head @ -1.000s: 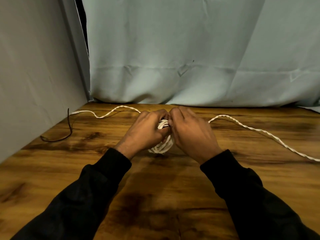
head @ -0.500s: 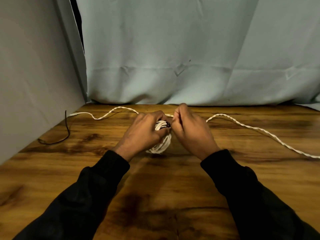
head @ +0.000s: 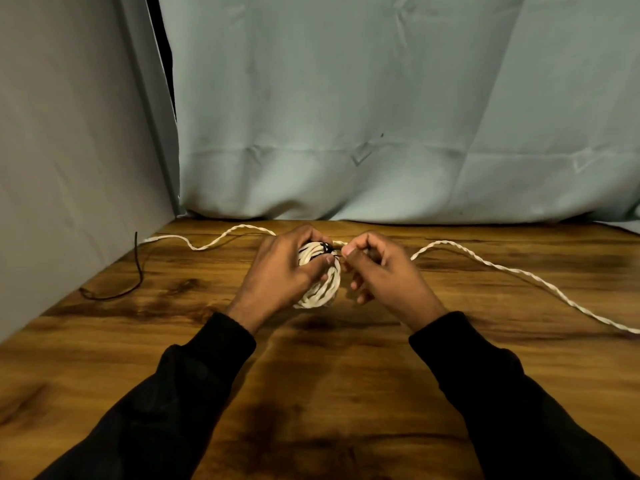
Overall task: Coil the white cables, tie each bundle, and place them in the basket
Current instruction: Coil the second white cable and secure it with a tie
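A coiled bundle of white cable [head: 320, 285] is held just above the wooden table [head: 311, 375] at the middle. My left hand [head: 280, 271] grips the bundle, fingers and thumb curled round it. A thin black tie [head: 325, 247] crosses the top of the bundle. My right hand [head: 377, 268] pinches the end of that tie between thumb and forefinger, just right of the bundle. A second white twisted cable [head: 512, 271] lies loose across the table, running behind my hands from far left to the right edge. No basket is in view.
A thin black tie [head: 135, 271] lies at the table's left, one end curving up against the grey side wall [head: 69, 168]. A pale blue-grey cloth backdrop [head: 381, 133] hangs along the table's far edge.
My right hand has drawn away to the right of the bundle, pulling the black tie's end. The black tie now shows on top of the bundle. My left hand keeps its hold.
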